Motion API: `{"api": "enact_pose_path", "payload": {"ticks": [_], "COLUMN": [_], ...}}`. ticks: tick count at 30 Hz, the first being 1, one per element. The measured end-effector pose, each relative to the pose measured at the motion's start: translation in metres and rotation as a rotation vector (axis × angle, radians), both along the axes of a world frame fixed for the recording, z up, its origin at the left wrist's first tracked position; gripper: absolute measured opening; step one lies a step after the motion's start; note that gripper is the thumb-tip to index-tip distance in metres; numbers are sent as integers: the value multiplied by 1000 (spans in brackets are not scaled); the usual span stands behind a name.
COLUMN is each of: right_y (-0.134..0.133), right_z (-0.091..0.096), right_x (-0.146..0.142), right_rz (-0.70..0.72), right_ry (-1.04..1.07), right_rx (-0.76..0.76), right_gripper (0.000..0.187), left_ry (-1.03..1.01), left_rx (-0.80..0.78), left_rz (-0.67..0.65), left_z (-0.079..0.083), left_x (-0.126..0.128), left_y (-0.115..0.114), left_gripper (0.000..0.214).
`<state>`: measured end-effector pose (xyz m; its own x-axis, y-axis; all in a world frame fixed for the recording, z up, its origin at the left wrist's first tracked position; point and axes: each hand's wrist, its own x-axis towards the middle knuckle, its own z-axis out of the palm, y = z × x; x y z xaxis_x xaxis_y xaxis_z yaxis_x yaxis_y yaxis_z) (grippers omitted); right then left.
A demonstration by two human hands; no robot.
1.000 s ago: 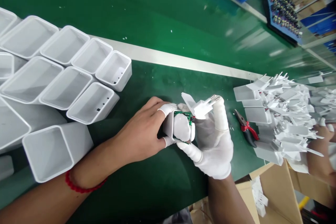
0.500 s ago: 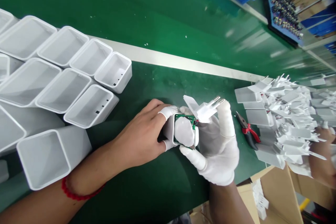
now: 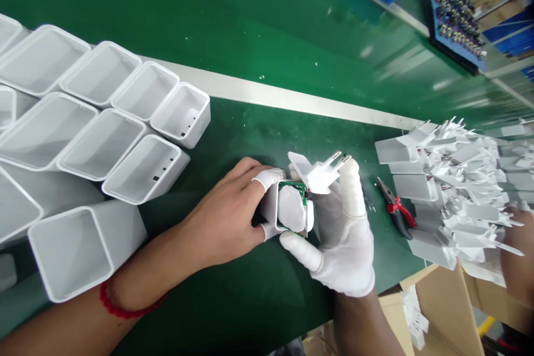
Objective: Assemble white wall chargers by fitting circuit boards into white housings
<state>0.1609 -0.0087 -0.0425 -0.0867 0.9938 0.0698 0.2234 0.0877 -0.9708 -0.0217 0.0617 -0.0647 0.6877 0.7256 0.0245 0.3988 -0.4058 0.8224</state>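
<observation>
My left hand, with white finger cots on its fingertips, grips a white plastic housing from the left. A green circuit board with a large pale pad on it sits partly in the housing's open end. My right hand, in a white glove, curls around the board's outer end, thumb at the near side and some fingers hidden behind. A white two-pin plug cap stands tilted out beside the board, close to the raised gloved finger.
Rows of white housings stand at left. Red-and-black pliers lie right of my hands, before a pile of white plug assemblies. A cardboard box sits lower right. Another person's arm shows at the right edge.
My right hand has shifted slightly left, and the circuit board appears a little deeper in the housing. The plug cap moved left with it. My left hand stays nearly still.
</observation>
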Motion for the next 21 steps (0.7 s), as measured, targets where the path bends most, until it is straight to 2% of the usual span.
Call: {"api": "enact_pose_path", "payload": {"ticks": [3,6,10,16,19,21], "right_y": [1,1,-1,5,5,1], "right_z": [1,0,-2,-13,-18,-16], "right_x": [1,0,-8,-16,-13,-10], "right_rz": [62,33,-41,-66,-192,-320], "right_ry": [129,222,220,182,145,36], "right_rx": [-27,-78,-101,-199,-100,40], "right_gripper": [98,86,90,95,87,67], "left_ry": [-1,-1,-5,-17,-22,-31], "left_rx": [7,17,35,43,80,114], "left_rz": [5,8,11,19,55,92], "left_z": [0,0,-1,-2,-4,-4], "left_x": [0,0,1,1,2,3], "left_y": [0,-1,-2,-2,-3,-4], "left_gripper": [50,50,51,43,44,45]}}
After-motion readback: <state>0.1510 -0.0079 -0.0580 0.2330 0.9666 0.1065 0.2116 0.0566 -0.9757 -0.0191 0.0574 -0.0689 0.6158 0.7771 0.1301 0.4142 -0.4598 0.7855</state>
